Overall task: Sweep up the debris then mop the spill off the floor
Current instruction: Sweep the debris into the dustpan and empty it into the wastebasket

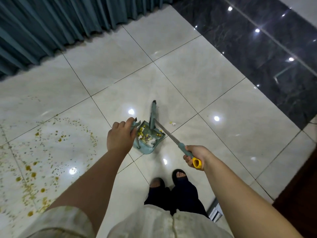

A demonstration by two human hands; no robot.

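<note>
A teal dustpan (pixel 148 141) stands on the pale tiled floor just ahead of my feet, holding yellow and white debris. My left hand (pixel 120 137) grips the top of its upright handle. My right hand (pixel 195 156) holds the teal broom handle near its yellow end cap (pixel 197 163). The broom head (pixel 153 115) stands at the dustpan's far rim. A few bits of debris (pixel 172 123) lie on the floor to the right of the pan. A spill (pixel 39 155) of yellow-brown droplets spreads across the tiles at the left.
Teal curtains (pixel 51 26) hang along the far left. A glossy dark marble strip (pixel 267 54) borders the floor at the right. A dark wooden edge (pixel 301 194) sits at the lower right, with a white object (pixel 215 211) by my legs. My sandalled feet (pixel 168 179) stand below the dustpan.
</note>
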